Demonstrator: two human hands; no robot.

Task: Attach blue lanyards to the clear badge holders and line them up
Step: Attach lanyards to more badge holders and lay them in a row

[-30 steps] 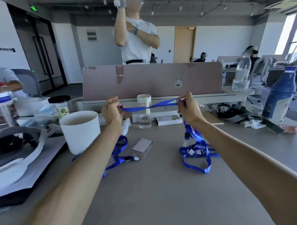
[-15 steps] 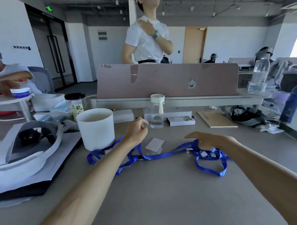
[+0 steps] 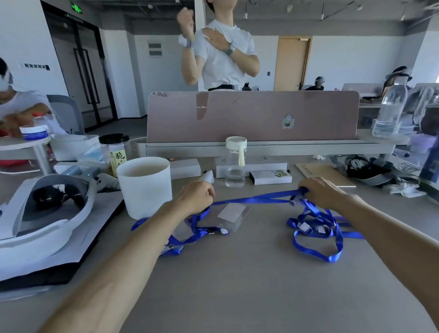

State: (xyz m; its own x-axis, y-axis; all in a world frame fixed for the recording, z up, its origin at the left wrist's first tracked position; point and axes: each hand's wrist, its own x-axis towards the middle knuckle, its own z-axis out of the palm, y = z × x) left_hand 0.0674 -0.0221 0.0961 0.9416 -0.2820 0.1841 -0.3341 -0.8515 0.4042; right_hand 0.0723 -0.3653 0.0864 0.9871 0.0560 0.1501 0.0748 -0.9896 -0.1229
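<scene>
1. Both hands have risen off the table [image 3: 244,303] since half a second ago (the right one lay flat on the blue heap then). The left hand [image 3: 196,196] and right hand [image 3: 321,192] now draw a lanyard [image 3: 252,199] taut between them, just above the surface.
2. The left hand is closed, knuckles up, fingers curled round one end of the strap, just right of a white cup [image 3: 145,186].
3. The right hand grips the other end, its fingertips [image 3: 302,190] bunched on the blue band.
4. Under the right hand a heap [image 3: 316,227] of more blue lanyards lies tangled on the table, one loop reaching toward the camera.
5. A clear holder [image 3: 234,213] with a white card inside lies flat on the table between the hands, just this side of the taut strap.
6. More blue band drops from the left hand to the table and ends in a clip [image 3: 217,231] just beside the holder's near corner. Whether it belongs to the same lanyard cannot be told.
7. Behind the hands stand a small bottle [image 3: 234,165] and a pink divider [image 3: 251,114]. A white headset [image 3: 35,226] rests to the left, and a person [image 3: 221,53] stands beyond the divider.
</scene>
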